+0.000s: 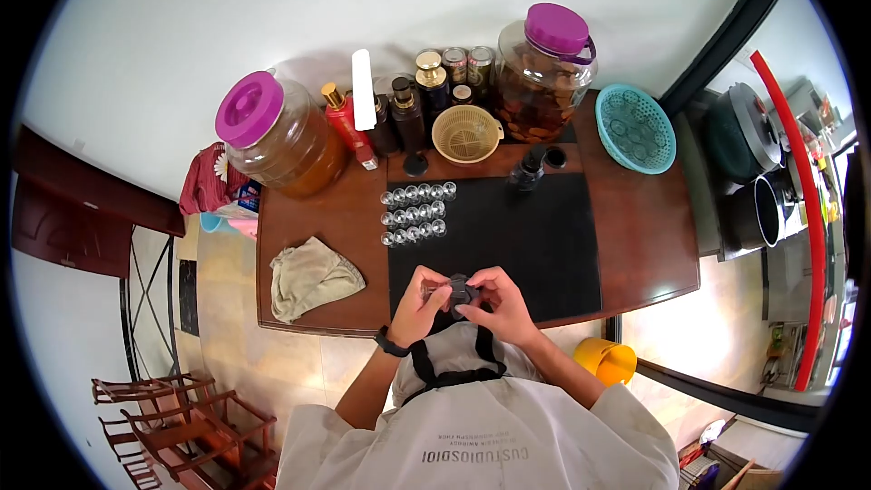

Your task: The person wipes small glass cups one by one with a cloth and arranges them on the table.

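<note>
Both hands meet at the front edge of a black mat (544, 254) on the wooden table. My left hand (424, 302) and my right hand (496, 302) have their fingers closed round a small dark object (461, 289), whose details are too small to tell. A black band circles my left wrist. Beyond the hands, several small clear glass cups (413, 214) stand in three rows on the mat's left part. A dark bottle-like object (525, 171) is at the mat's back edge.
A beige cloth (314, 279) lies at the left. Behind are two large jars with purple lids (249, 109) (557, 29), several bottles (406, 113), a tan basket (465, 134) and a turquoise basket (636, 129). A yellow bucket (605, 361) stands on the floor at the right.
</note>
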Available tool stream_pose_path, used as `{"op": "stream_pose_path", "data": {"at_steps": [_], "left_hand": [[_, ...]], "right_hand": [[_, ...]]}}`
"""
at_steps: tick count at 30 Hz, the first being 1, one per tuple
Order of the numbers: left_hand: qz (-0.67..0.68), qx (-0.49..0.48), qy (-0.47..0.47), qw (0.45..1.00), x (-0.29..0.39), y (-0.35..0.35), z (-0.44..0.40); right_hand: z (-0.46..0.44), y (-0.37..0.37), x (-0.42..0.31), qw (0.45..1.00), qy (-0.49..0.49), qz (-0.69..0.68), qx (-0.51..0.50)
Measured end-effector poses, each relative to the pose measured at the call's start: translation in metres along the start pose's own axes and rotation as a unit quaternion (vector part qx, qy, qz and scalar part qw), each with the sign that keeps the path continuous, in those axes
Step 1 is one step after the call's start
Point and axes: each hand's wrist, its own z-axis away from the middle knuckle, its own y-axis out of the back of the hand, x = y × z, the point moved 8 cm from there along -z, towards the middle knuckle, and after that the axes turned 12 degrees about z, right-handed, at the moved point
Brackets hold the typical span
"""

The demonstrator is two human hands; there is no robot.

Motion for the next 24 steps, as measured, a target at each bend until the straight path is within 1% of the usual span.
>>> {"op": "stream_pose_path", "data": {"at_steps": [1, 3, 4, 6, 7, 9, 10, 12, 13, 14, 15, 16, 17, 18, 19, 20, 21, 22, 23, 24], "left_hand": [[0.0, -0.003, 0.003, 1.0, 0.002, -0.003, 0.001], [0.08, 0.01, 0.061, 0.995, -0.001, -0.003, 0.0], [0.079, 0.011, 0.061, 0.995, 0.0, -0.002, -0.001], [0.19, 0.016, 0.153, 0.97, -0.013, 0.0, 0.001], [0.192, 0.02, 0.152, 0.969, -0.015, 0.003, 0.003], [0.185, -0.033, 0.209, 0.96, -0.024, 0.0, 0.006], [0.185, -0.031, 0.207, 0.96, -0.024, -0.001, 0.006], [0.064, 0.007, 0.129, 0.99, -0.013, -0.002, 0.003], [0.006, 0.044, 0.051, 0.998, 0.005, -0.006, 0.003], [0.007, 0.044, 0.052, 0.998, 0.008, -0.007, 0.002], [-0.158, 0.017, -0.064, 0.985, 0.03, -0.013, 0.0], [-0.316, -0.012, -0.177, 0.932, 0.048, -0.022, 0.003], [-0.332, -0.043, -0.161, 0.929, 0.044, -0.018, 0.002], [-0.331, -0.044, -0.159, 0.929, 0.04, -0.017, 0.004], [-0.239, -0.014, -0.1, 0.966, 0.03, -0.008, 0.002], [-0.142, 0.017, -0.041, 0.989, 0.019, 0.0, 0.002], [-0.142, 0.017, -0.04, 0.989, 0.018, 0.001, 0.001], [-0.014, 0.023, 0.036, 0.999, 0.006, 0.004, 0.0], [0.113, 0.028, 0.112, 0.987, -0.006, 0.005, 0.0], [0.113, 0.026, 0.112, 0.987, -0.006, 0.006, -0.001]], "right_hand": [[0.001, 0.001, -0.003, 1.0, -0.001, 0.0, 0.004], [0.0, 0.001, -0.021, 0.984, 0.046, 0.172, 0.008], [-0.003, 0.002, -0.024, 0.984, 0.046, 0.172, 0.007], [-0.004, -0.006, -0.04, 0.951, 0.136, 0.278, -0.016], [-0.006, -0.005, -0.039, 0.951, 0.135, 0.277, -0.019], [-0.007, -0.004, -0.048, 0.907, 0.224, 0.357, 0.003], [-0.006, -0.006, -0.045, 0.907, 0.225, 0.356, 0.001], [-0.004, 0.006, -0.022, 0.968, 0.114, 0.218, 0.044], [-0.004, 0.007, -0.005, 0.986, 0.03, 0.149, 0.061], [-0.003, 0.007, -0.004, 0.986, 0.03, 0.15, 0.061], [-0.005, 0.009, 0.0, 0.996, -0.035, 0.032, 0.077], [-0.005, 0.009, 0.009, 0.987, -0.099, -0.087, 0.092], [-0.005, 0.007, 0.012, 0.987, -0.111, -0.093, 0.069], [-0.003, 0.006, 0.011, 0.987, -0.113, -0.094, 0.07], [-0.003, 0.006, 0.008, 0.99, -0.1, -0.07, 0.076], [-0.002, 0.006, 0.005, 0.992, -0.087, -0.046, 0.081], [-0.002, 0.005, 0.004, 0.992, -0.087, -0.046, 0.081], [-0.003, 0.006, -0.012, 0.993, -0.003, 0.083, 0.086], [-0.003, 0.004, -0.027, 0.97, 0.083, 0.209, 0.089], [-0.003, 0.005, -0.027, 0.97, 0.083, 0.21, 0.09]]}}
